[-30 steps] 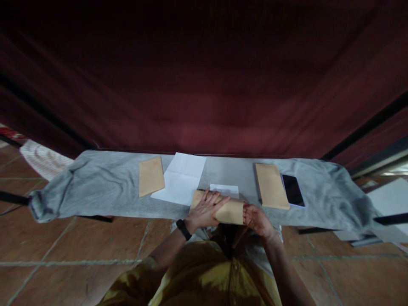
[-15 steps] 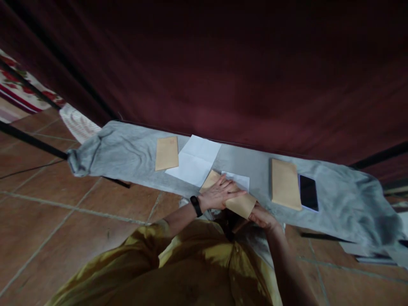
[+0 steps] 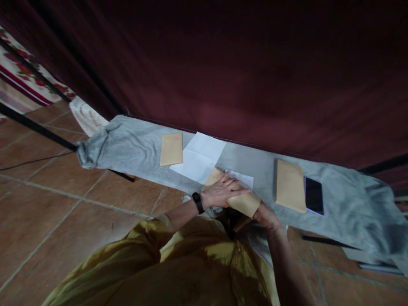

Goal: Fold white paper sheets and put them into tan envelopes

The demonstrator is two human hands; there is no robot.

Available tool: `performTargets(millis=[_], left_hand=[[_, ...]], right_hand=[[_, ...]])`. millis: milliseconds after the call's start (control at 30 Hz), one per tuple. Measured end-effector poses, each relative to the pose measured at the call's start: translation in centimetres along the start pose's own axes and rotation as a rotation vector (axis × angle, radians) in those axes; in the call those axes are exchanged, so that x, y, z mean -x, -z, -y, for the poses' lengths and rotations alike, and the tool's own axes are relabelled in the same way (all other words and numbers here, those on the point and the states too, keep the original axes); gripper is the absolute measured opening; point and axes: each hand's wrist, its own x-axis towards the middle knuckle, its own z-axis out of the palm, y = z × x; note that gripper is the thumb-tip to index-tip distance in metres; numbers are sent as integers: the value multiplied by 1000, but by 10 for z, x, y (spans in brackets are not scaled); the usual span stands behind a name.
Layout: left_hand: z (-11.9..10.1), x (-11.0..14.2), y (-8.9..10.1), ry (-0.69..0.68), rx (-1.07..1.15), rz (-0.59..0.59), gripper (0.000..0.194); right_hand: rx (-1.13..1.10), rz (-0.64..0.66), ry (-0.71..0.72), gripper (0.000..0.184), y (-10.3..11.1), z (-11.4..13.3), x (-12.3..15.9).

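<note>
My left hand [image 3: 221,192], with a black band on its wrist, lies flat with its fingers outstretched across a brown paper envelope [image 3: 247,205]. At the envelope's right end is my right hand [image 3: 267,216]; its fingers go beneath the paper and are mostly hidden, and it seems to hold that end from below. Just behind the envelope, partly covered by it, a folded white paper [image 3: 244,178] rests on the grey cloth. An unfolded, creased white sheet [image 3: 200,158] lies beyond my left hand.
Grey cloth [image 3: 134,144] covers the narrow bench. On its left is another brown envelope [image 3: 171,149]. A pile of brown envelopes [image 3: 290,185] and a dark-screened phone [image 3: 314,196] lie to the right. Behind the bench hangs a dark red curtain [image 3: 229,85].
The view has shifted a little, so the bench appears further right. My right hand's fingers are now more hidden under the envelope's end. My left hand stays flat on it.
</note>
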Motion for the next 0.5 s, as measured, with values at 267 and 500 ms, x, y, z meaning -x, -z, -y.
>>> performTargets(millis=[267, 500], left_hand=[[41, 28, 27, 169, -23, -13, 103], [108, 78, 32, 525, -17, -22, 114]], right_hand=[[-608, 311, -157, 34, 14, 1, -22], [86, -136, 294, 40, -20, -27, -51]])
